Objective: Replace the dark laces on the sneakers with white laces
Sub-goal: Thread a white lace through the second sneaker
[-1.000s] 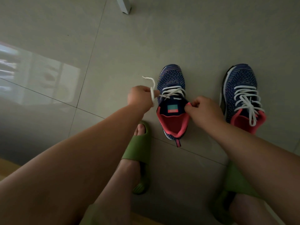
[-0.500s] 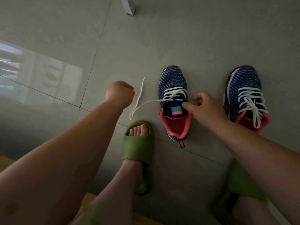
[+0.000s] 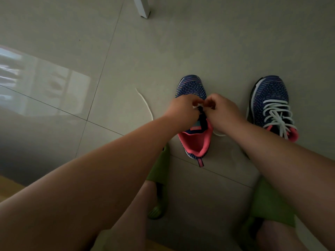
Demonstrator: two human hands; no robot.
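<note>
Both hands work over the left sneaker (image 3: 192, 87) on the tiled floor (image 3: 181, 42). The left hand (image 3: 183, 107) and right hand (image 3: 222, 110) have curled fingers pinching the white lace (image 3: 146, 104) at the eyelets. One lace end trails left. The tongue label is unreadable. The right sneaker (image 3: 272, 98) – already laced white – stands well apart. Green slippers (image 3: 161, 167) sit nearer; a white furniture leg (image 3: 143, 8) is far ahead.
</note>
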